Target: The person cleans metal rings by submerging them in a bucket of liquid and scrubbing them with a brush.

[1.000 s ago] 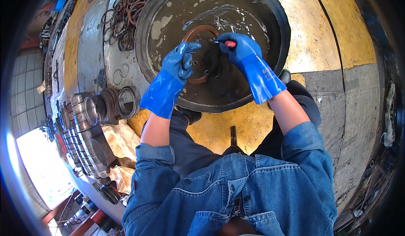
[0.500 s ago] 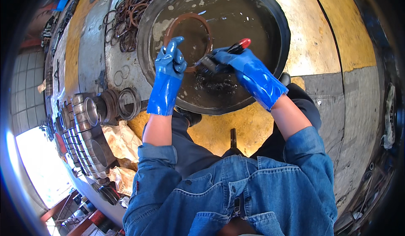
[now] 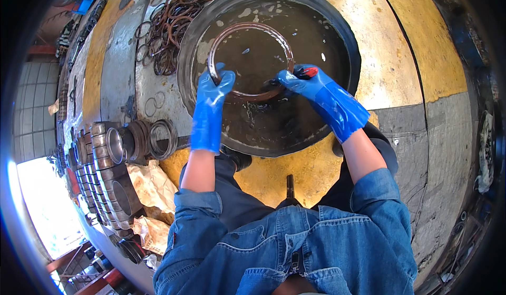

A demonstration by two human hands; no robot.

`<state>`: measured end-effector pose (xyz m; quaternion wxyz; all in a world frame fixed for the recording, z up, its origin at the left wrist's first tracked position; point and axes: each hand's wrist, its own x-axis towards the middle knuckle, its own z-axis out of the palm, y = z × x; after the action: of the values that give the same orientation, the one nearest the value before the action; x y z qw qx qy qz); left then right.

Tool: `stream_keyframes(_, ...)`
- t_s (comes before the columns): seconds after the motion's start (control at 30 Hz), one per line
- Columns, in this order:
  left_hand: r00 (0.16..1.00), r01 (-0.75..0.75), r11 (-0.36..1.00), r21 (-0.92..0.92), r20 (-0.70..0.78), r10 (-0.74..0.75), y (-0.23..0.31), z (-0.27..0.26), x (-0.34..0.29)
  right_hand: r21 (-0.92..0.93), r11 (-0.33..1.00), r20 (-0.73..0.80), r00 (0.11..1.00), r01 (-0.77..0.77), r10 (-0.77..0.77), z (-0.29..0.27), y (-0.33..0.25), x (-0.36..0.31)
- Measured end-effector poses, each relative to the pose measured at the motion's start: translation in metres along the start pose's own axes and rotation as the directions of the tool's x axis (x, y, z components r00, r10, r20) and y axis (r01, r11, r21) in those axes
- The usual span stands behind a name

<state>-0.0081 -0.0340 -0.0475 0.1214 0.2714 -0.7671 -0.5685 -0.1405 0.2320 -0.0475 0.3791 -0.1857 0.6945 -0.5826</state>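
My left hand (image 3: 215, 84), in a wet blue rubber glove, is closed around the left side of a reddish-brown ring (image 3: 247, 26). The ring is wet and shiny, held tilted above murky water in a wide dark round tub (image 3: 191, 79). My right hand (image 3: 311, 84), gloved the same way, is closed on a dark brush with a red handle end (image 3: 311, 72). Its fingertips also meet the ring's right side. The brush is mostly hidden by the glove, its dark head showing near the ring's lower right.
A heap of similar brown rings (image 3: 171, 29) lies beyond the tub's left side. Metal cylinders (image 3: 108, 176) are lined up at the left, with coiled thin rings (image 3: 163, 138) and crumpled brown paper (image 3: 153, 184) beside them. Yellow and grey floor plates (image 3: 395, 47) extend right.
The ring has risen and swung right, showing a fuller circle between my hands. My left hand has wrapped round its side. The brush has turned, and my right hand has come against the ring.
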Motion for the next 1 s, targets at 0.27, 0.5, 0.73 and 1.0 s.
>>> stream_keyframes(0.27, 0.638, -0.756, 0.447, 0.479, 0.383, 0.668, 0.041, 0.026, -0.018, -0.835, 0.427, 0.108, 0.865, 0.346, -0.490, 0.010, -0.006, -0.003)
stream_keyframes(0.5, 0.985, 0.058, 0.998, 0.006, 0.162, -0.058, 0.038, 0.022, -0.030, -0.582, 0.813, -0.352, 0.898, 0.010, -0.263, 0.005, 0.006, 0.002)
stream_keyframes(0.73, 0.970, 0.238, 0.959, -0.152, -0.004, -0.241, 0.050, 0.008, -0.033, -0.411, 0.851, 0.010, 0.934, 0.328, -0.356, 0.011, -0.021, -0.011)
stream_keyframes(1.0, 0.960, 0.279, 0.933, -0.227, 0.063, -0.272, 0.050, 0.013, -0.031, -0.744, 0.547, 0.002, 0.821, 0.382, -0.571, 0.022, -0.002, 0.005)
